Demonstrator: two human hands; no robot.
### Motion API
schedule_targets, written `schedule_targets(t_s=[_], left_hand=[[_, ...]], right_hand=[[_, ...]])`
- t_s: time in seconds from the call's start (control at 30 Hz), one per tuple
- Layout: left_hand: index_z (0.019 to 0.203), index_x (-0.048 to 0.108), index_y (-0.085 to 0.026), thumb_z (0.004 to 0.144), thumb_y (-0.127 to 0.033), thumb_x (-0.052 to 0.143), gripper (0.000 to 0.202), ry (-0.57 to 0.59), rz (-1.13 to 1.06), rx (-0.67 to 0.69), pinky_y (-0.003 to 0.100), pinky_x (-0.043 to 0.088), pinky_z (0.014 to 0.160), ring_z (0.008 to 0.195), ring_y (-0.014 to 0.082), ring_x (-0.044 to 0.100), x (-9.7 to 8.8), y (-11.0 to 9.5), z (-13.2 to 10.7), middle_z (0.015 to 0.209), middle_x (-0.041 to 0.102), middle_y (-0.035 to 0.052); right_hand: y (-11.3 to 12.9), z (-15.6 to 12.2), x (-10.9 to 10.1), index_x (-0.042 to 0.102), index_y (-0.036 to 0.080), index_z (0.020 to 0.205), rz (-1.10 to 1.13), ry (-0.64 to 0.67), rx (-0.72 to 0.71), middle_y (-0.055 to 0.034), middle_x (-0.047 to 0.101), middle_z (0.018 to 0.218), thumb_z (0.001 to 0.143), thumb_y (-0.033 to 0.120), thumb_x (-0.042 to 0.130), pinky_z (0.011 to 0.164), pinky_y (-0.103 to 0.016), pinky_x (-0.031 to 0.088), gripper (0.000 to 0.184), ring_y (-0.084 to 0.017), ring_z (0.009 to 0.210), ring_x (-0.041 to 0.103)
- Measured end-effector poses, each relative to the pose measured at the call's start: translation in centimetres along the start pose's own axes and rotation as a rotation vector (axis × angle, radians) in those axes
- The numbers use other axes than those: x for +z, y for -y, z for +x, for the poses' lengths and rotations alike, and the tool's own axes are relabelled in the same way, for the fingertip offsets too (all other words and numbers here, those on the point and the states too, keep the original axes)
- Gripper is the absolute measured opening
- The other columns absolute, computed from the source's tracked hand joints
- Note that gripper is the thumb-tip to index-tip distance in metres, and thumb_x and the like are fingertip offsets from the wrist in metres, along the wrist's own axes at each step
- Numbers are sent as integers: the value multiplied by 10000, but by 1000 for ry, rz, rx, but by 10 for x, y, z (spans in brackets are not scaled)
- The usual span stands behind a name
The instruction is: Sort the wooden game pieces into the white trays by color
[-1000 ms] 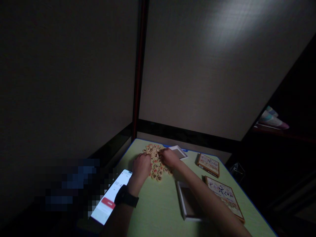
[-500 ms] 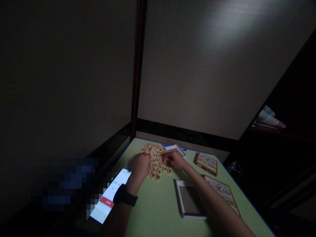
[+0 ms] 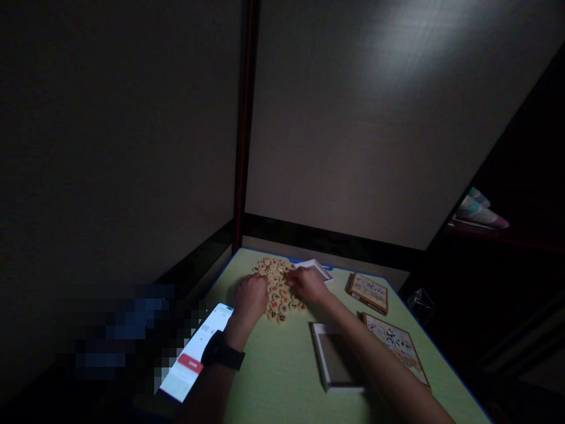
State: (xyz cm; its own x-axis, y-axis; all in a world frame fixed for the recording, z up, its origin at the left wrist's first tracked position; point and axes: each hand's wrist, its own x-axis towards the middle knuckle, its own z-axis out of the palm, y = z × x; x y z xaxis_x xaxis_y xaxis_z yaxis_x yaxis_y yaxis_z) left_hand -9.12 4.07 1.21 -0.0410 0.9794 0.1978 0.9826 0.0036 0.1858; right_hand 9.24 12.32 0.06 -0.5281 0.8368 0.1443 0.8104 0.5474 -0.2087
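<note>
Round wooden Chinese chess pieces (image 3: 274,292) with red and dark characters lie in a spread-out cluster on the green table (image 3: 273,365). Some at the far end overlap in a heap. At the cluster's left edge is my left hand (image 3: 251,294), its fingers curled over the pieces; the fingertips and anything in them are hidden. My right hand (image 3: 309,284) reaches in from the right, fingers bent and pinched together at the pieces. Whether a piece sits between those fingers is too small and dark to make out.
Behind my right hand stands a small white open box (image 3: 322,270). An open box tray (image 3: 342,359) lies under my right forearm. Two printed boxes (image 3: 369,292) or lids are at the right. A lit phone (image 3: 198,353) showing a timer lies at the left. Walls (image 3: 331,147) rise behind the table.
My right hand has shifted slightly left and farther into the cluster of pieces. My left hand has stayed in nearly the same place.
</note>
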Motion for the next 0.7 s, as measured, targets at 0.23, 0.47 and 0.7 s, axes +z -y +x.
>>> schedule_targets(t_s=[0.23, 0.47, 0.7], left_hand=[[978, 724, -166, 936, -117, 401, 329, -21, 23, -13, 297, 509, 794, 1012, 229, 665, 0, 1, -1, 1036, 724, 129], [983, 725, -150, 933, -124, 395, 335, -26, 5, 7, 331, 524, 813, 1023, 257, 657, 0, 1, 0, 1041, 714, 141], [1001, 726, -151, 916, -101, 395, 345, -12, 2, -4, 311, 522, 820, 1030, 247, 657, -3, 0, -1, 1039, 715, 137]], right_hand=[[10, 12, 5, 724, 159, 942, -128, 89, -3, -171, 721, 1064, 875, 173, 542, 709, -280, 455, 195, -251, 897, 687], [8, 12, 8, 723, 151, 917, -57, 124, -69, -144, 733, 1034, 833, 111, 581, 757, -239, 453, 170, -210, 906, 664], [-10, 14, 3, 734, 150, 795, 152, 121, -30, 6, 680, 651, 799, 128, 584, 582, -201, 413, 152, -123, 599, 592]])
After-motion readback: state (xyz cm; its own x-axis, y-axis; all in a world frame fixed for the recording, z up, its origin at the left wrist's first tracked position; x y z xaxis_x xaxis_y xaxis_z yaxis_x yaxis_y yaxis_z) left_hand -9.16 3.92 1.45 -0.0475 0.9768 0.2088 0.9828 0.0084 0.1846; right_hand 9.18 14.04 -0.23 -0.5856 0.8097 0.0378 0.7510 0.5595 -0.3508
